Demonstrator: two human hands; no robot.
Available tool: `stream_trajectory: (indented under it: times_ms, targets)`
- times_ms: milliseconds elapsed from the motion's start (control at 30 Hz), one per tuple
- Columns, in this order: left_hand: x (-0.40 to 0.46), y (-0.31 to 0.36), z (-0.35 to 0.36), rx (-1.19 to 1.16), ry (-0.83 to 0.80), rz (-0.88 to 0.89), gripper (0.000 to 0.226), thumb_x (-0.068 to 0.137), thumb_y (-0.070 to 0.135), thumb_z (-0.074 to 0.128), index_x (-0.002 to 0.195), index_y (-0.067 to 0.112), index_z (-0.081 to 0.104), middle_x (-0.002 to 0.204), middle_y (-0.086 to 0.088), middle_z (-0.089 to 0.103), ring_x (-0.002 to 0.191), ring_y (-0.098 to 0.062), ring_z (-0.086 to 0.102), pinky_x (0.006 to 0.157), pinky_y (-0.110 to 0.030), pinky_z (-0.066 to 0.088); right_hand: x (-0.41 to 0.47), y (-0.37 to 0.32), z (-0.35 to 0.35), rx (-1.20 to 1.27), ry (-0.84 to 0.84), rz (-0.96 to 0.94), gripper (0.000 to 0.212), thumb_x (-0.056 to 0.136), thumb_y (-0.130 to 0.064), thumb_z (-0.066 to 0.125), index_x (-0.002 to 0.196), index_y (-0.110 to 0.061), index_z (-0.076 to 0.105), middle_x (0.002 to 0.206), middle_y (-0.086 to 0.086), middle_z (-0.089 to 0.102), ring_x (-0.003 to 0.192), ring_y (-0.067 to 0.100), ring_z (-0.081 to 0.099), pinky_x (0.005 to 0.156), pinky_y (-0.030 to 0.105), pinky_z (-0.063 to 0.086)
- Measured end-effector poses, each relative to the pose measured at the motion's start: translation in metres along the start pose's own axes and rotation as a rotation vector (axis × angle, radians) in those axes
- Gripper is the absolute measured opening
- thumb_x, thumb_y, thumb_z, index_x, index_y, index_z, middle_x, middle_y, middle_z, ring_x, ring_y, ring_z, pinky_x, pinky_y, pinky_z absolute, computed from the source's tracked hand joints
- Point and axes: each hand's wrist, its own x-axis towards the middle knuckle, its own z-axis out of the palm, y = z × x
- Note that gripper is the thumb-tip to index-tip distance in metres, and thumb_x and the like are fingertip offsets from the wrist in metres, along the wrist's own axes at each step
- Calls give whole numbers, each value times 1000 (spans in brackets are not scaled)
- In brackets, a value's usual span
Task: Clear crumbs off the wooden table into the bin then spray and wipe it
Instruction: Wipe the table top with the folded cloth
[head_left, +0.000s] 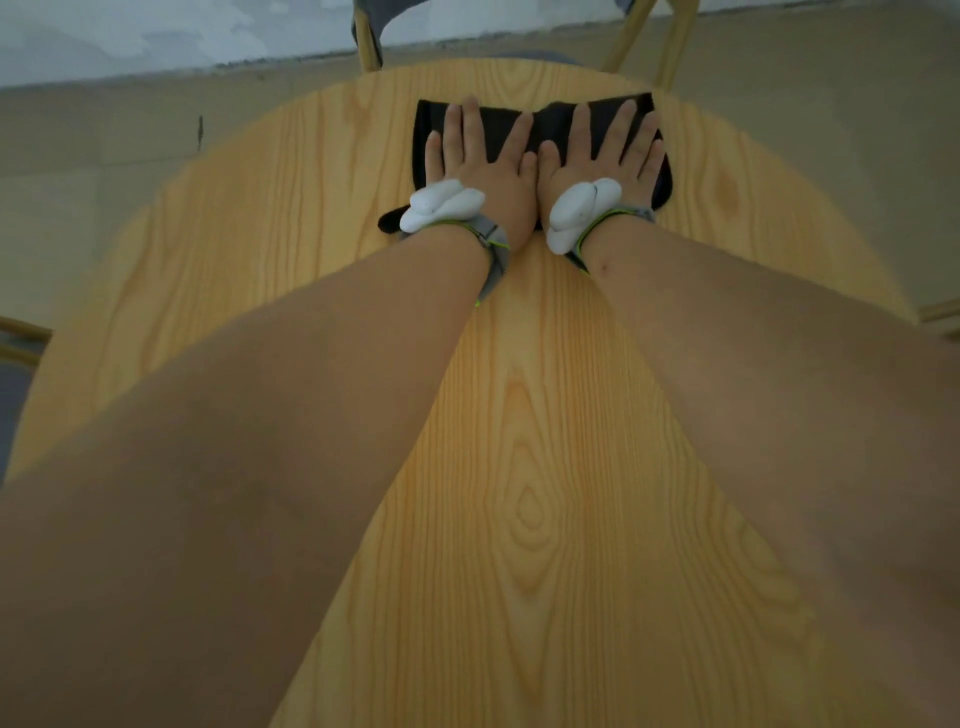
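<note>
Head view showed both palms flat, fingers spread straight: left hand (480, 156) and right hand (597, 156) pressed the dark cloth (550, 122) onto the table's (519, 467) far edge, likely for even wiping pressure.

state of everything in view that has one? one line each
left hand: open, flat, pressing on the cloth
right hand: open, flat, pressing on the cloth beside the left
dark cloth: spread flat near the table's far edge, under both hands
wooden table: no crumbs visible; cannot tell if wet
chair: upright beyond the table's far edge
</note>
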Motion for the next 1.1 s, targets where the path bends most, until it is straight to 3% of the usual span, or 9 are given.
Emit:
stream_trajectory:
  times_ms: [267,767,1100]
  targets:
    - [-123,-14,15,-31,51,-53,52,104,47,13,155,41,13,166,-10,-2,152,-26,-5,122,-45,-3,-124,9,10,13,-33,-27,66,103,-54,12,160,-25,-2,167,18,-10,153,39,-12,124,50,-7]
    - [-421,-36,24,-106,-53,-124,53,103,50,6,155,42,2,165,-8,-14,151,-23,-15,122,-45,-7,-417,39,39,30,-48,-76,65,103,-51,16,160,-23,0,166,20,-8,153,39,-10,124,52,-5]
    - [-564,-60,42,-111,28,-85,51,103,46,19,153,39,25,165,-13,9,152,-29,9,120,-47,10,-568,45,59,109,-40,1,62,101,-46,26,155,-16,32,162,26,22,150,46,18,122,57,14]
